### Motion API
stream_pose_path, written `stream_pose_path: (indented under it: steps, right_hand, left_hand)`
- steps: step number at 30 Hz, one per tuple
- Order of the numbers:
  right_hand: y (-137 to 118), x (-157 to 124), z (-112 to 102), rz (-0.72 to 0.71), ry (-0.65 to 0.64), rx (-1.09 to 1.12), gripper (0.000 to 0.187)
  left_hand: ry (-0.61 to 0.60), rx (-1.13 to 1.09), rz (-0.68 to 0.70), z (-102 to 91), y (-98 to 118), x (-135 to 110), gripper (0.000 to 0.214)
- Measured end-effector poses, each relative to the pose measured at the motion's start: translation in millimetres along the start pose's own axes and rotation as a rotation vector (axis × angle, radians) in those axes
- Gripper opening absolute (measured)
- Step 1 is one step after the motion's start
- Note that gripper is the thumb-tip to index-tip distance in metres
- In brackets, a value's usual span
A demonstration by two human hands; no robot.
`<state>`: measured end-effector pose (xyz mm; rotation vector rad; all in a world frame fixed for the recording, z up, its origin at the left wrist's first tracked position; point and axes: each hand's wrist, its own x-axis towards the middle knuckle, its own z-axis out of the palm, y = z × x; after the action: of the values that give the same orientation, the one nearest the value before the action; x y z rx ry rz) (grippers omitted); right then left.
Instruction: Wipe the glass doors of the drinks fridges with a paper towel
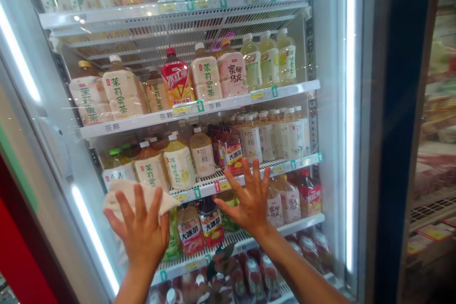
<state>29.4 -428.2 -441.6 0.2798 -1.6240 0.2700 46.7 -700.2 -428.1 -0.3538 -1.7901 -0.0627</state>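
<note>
My left hand [144, 232] has its fingers spread over a pale cloth [117, 194], holding it flat against the glass door [210, 190] of an upright drinks fridge. The cloth's edges stick out above and to both sides of the fingers. Further right, my right hand [249, 202] is open, palm toward the same glass and fingers fanned out, with nothing in it. Whether its palm fully touches the pane, I cannot tell. Behind the glass near my hands stand a red-labelled tea bottle [231, 152] and a pale-labelled bottle [179, 164].
Several white wire shelves [199, 109] of bottled drinks fill the fridge. Bright light strips [351, 104] run along both sides. A dark door frame [395, 128] stands at the right, with other shelving [432, 204] beyond it. A red panel [21, 242] is at the lower left.
</note>
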Motion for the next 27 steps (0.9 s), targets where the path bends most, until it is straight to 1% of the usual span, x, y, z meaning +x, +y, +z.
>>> stream_pose_path:
  steps: [2, 3, 4, 5, 6, 9, 10, 11, 12, 13, 14, 15, 16, 17, 18, 19, 20, 21, 23, 24, 25, 26, 27]
  right_hand:
    - [0, 0, 0, 0.002, 0.002, -0.003, 0.092]
    - [-1, -1, 0, 0.001, 0.005, -0.002, 0.091]
    - [-1, -1, 0, 0.001, 0.005, 0.001, 0.088]
    - [-1, -1, 1, 0.002, 0.003, 0.006, 0.085]
    - [-1, -1, 1, 0.004, 0.001, 0.012, 0.081]
    - [-1, 0, -1, 0.014, -0.004, 0.032, 0.077]
    - [-1, 0, -2, 0.016, -0.006, 0.038, 0.077]
    - [-1, 0, -3, 0.015, -0.006, 0.044, 0.078]
    - [0, 0, -4, 0.016, -0.010, 0.048, 0.078]
    - [0, -1, -5, 0.017, -0.015, 0.053, 0.078]
    - [1, -2, -6, 0.018, -0.022, 0.058, 0.077]
    - [1, -4, -6, 0.019, -0.031, 0.063, 0.076]
    - [2, -7, -7, 0.017, -0.044, 0.066, 0.074]
    - [1, -10, -8, 0.013, -0.055, 0.068, 0.072]
    - [0, -14, -9, 0.007, -0.063, 0.070, 0.069]
    - [-1, -17, -11, 0.004, -0.070, 0.072, 0.066]
    - [-2, -19, -12, 0.003, -0.081, 0.075, 0.063]
    - [-2, -21, -15, 0.003, -0.094, 0.081, 0.062]
    - [2, -23, -20, 0.016, -0.116, 0.092, 0.065]
    - [8, -23, -23, 0.037, -0.115, 0.092, 0.068]
    - [17, -23, -26, 0.069, -0.102, 0.087, 0.072]
    - [29, -23, -29, 0.112, -0.080, 0.074, 0.075]
    - [43, -24, -32, 0.160, -0.054, 0.053, 0.077]
  left_hand:
    - [-0.048, -0.012, 0.101, 8.6, 13, -41, 0.082]
    - [-0.070, -0.013, 0.145, 11.5, 19, -54, 0.084]
    - [-0.087, -0.014, 0.173, 12.9, 23, -58, 0.084]
    - [-0.091, -0.015, 0.178, 12.6, 25, -50, 0.084]
    - [-0.083, -0.017, 0.163, 11.1, 26, -33, 0.083]
    - [-0.019, -0.022, 0.074, 3.4, 27, 45, 0.078]
    - [0.002, -0.020, 0.057, 1.4, 28, 64, 0.076]
    - [0.017, -0.018, 0.046, 0.2, 29, 73, 0.076]
    - [0.018, -0.018, 0.049, 0.4, 31, 69, 0.076]
    - [0.008, -0.021, 0.070, 2.1, 33, 55, 0.077]
    - [-0.011, -0.024, 0.097, 5.3, 36, 32, 0.078]
    - [-0.051, -0.030, 0.158, 9.4, 39, 4, 0.081]
    - [-0.086, -0.039, 0.243, 13.9, 43, -23, 0.082]
    - [-0.131, -0.036, 0.316, 17.9, 48, -44, 0.084]
    - [-0.137, -0.028, 0.351, 20.9, 54, -55, 0.084]
    - [-0.127, -0.024, 0.353, 22.9, 61, -53, 0.084]
    - [-0.111, -0.024, 0.327, 24.0, 68, -38, 0.083]
    - [-0.082, -0.035, 0.279, 24.6, 77, -14, 0.081]
    - [0.008, -0.074, 0.163, 25.5, 97, 47, 0.076]
    - [0.046, -0.093, 0.129, 26.4, 107, 73, 0.074]
    - [0.050, -0.101, 0.108, 27.9, 118, 89, 0.074]
    - [0.040, -0.099, 0.118, 30.2, 127, 92, 0.074]
    - [0.013, -0.087, 0.163, 33.5, 136, 82, 0.075]
